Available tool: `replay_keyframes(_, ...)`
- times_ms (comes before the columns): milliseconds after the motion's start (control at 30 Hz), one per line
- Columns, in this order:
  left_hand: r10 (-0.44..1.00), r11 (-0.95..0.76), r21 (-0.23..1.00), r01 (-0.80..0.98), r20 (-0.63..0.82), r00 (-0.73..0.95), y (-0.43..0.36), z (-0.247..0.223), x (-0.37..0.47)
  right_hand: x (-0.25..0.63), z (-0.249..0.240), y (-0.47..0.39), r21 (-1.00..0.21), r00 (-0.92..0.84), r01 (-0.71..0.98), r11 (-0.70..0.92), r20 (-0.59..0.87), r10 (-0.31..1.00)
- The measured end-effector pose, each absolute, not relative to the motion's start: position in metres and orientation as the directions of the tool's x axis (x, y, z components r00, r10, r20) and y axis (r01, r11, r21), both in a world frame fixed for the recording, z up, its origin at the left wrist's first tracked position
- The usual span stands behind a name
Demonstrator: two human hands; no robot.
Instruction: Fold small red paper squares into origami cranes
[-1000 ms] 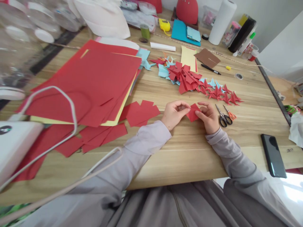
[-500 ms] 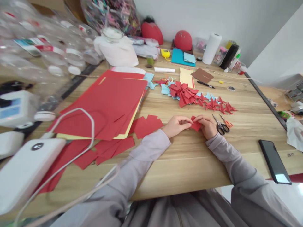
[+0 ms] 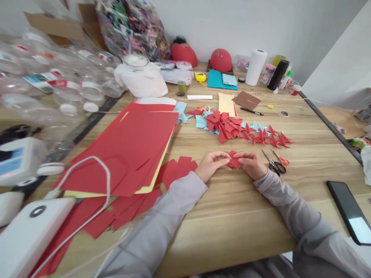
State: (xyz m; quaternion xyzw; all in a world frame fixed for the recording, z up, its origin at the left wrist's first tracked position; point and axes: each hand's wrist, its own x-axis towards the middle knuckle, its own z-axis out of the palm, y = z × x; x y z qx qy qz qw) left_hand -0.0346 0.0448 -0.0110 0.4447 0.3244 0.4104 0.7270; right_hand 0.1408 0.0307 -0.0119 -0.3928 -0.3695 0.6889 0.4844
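Observation:
A small red paper piece (image 3: 234, 160) is held between both hands above the wooden table. My left hand (image 3: 213, 164) pinches its left edge, fingers closed. From the other side, the thumb and fingers of my right hand (image 3: 251, 164) grip the same piece. Beyond the hands lies a pile of folded red paper shapes (image 3: 223, 125) with some light blue ones among them. Red paper squares (image 3: 179, 170) rest beside my left forearm, next to a stack of large red sheets (image 3: 124, 146). Black-handled scissors (image 3: 277, 167) and orange-handled scissors (image 3: 284, 161) lie right of my right hand.
A white power bank (image 3: 37, 235) with a looping cable sits at the near left. Plastic bottles (image 3: 66, 90) crowd the far left. A phone (image 3: 349, 210) lies near the right front edge. A paper roll (image 3: 256, 67) and a black bottle (image 3: 278, 75) stand at the back.
The view has shifted, so the table items appear lower. Both hands still hold the red paper piece, which is turned slightly differently between the fingers.

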Motion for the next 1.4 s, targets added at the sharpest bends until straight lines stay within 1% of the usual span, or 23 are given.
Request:
replay_keyframes(133, 0.909, 0.227, 0.928, -0.297, -0.092, 0.407, 0.0435, -0.0072, -0.0349, 0.1392, -0.0124, 0.0280, -0.896, -0.228, -0.363, -0.258, -0.183, 0.956)
replay_keyframes(267, 0.928, 0.216, 0.937, -0.276, -0.109, 0.357, 0.0447, -0.0079, -0.0362, 0.1377, -0.0108, 0.0268, -0.870, -0.225, -0.407, -0.279, -0.200, 0.954)
replay_keyframes(333, 0.934, 0.219, 0.935, -0.280, -0.119, 0.336, 0.0453, -0.0099, -0.0369, 0.1381, -0.0096, 0.0269, -0.845, -0.255, -0.432, -0.315, -0.221, 0.941)
replay_keyframes(433, 0.926, 0.248, 0.920, -0.303, -0.132, 0.355, 0.0455, -0.0116, -0.0372, 0.1392, -0.0078, 0.0276, -0.823, -0.280, -0.461, -0.332, -0.220, 0.934)
replay_keyframes(600, 0.913, 0.287, 0.894, -0.344, -0.147, 0.382, 0.0452, -0.0095, -0.0365, 0.1399, -0.0063, 0.0281, -0.819, -0.280, -0.473, -0.325, -0.210, 0.937)
replay_keyframes(933, 0.928, 0.281, 0.879, -0.386, -0.146, 0.344, 0.0443, -0.0071, -0.0326, 0.1360, -0.0084, 0.0272, -0.843, -0.226, -0.443, -0.304, -0.223, 0.948)
replay_keyframes(1400, 0.910, 0.232, 0.918, -0.322, -0.088, 0.405, 0.0432, -0.0104, -0.0341, 0.1341, -0.0053, 0.0281, -0.830, -0.175, -0.469, -0.302, -0.248, 0.953)
